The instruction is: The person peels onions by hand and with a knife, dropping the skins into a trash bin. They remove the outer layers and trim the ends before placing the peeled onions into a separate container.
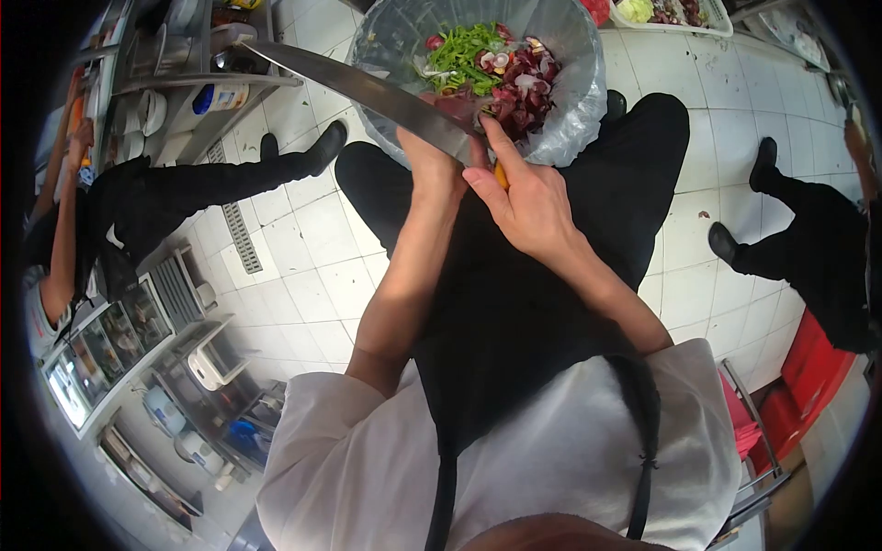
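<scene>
My right hand (531, 197) is closed around the yellow handle (501, 174) of a large kitchen knife (367, 92), its index finger stretched along the blade. The long, wide blade points up and left, its edge region crossing over my left hand (430, 156). That hand is curled under the blade, fingers mostly hidden; a dark reddish shape shows just past the blade there, and I cannot tell what it is. Both hands are over the near rim of a bin lined with a clear plastic bag (579, 92). Chopped green leaves (464, 60) and purple-red peelings (525, 87) lie inside.
A white basket (712, 26) with vegetables stands beyond the bin at right. Metal shelves (202, 83) hold dishes at left. Another person's legs (220, 184) extend from the left, a second person's (799, 220) at right. A floor drain grate (241, 239) runs through the tiles.
</scene>
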The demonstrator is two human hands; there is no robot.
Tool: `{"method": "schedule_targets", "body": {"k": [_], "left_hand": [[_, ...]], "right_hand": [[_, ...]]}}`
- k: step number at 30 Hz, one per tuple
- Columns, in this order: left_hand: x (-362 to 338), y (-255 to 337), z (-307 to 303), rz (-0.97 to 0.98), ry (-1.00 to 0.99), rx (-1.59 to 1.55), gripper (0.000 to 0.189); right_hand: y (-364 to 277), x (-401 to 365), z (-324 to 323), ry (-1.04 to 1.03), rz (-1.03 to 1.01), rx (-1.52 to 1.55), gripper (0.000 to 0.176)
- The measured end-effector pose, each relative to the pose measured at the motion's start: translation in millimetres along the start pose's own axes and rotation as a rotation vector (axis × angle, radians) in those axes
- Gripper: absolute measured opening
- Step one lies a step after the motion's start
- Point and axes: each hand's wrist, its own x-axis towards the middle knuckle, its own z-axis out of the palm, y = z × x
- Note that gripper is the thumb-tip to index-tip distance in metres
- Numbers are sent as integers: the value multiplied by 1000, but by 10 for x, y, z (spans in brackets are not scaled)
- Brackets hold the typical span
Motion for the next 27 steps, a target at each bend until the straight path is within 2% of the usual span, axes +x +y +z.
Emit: {"method": "schedule_targets", "body": {"k": [3,6,9,12,15,19,22,26,27], "left_hand": [[161,-57,-111,127,9,-56,20],[104,6,-150,210,-40,175,21],[109,-27,-171,240,-77,201,24],[24,-8,-121,159,-109,123,27],[97,-235,-167,513,-78,332,26],[42,-87,-101,162,-124,196,23],[119,125,-164,-118,-249,144,25],[388,116,-407,-259,-521,75,32],[443,86,-431,-229,-615,14,32]], "right_hand": [[51,-29,26,-22,43,-3,71],[17,1,88,0,41,60,70],[-48,85,68,-36,99,64,68],[12,110,155,47,70,83,62],[-11,219,96,52,113,172,51],[60,308,88,58,173,496,47],[39,313,-122,-144,492,972,51],[109,393,-145,-122,634,1098,54],[133,431,-150,-106,641,1110,54]]}}
